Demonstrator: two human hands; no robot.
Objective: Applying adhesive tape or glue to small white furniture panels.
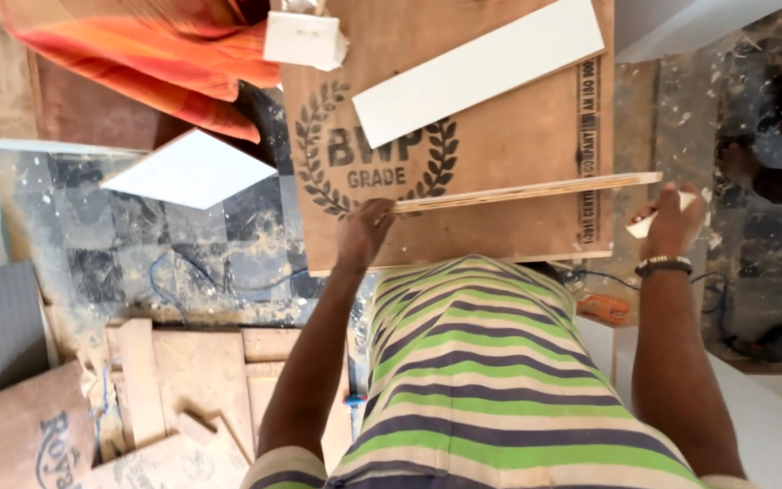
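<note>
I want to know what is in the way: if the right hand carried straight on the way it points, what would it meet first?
The right hand points at the near end of the thin plywood strip, so probably that end first; depth is unclear, and it may pass on to the big plywood sheet.

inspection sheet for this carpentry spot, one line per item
surface: large plywood sheet lying flat, dusty.
job's things: thin plywood strip held on edge over the sheet; small white piece in the right hand.
clutter: white laminate strip, white panel, wood offcuts, orange cloth.
grippers: left hand grips the strip's end; right hand fingers closed on the white piece, beside the strip's other end.
cables: blue cable across the floor.
surroundings: sawdust-covered floor; another person's foot.
</note>
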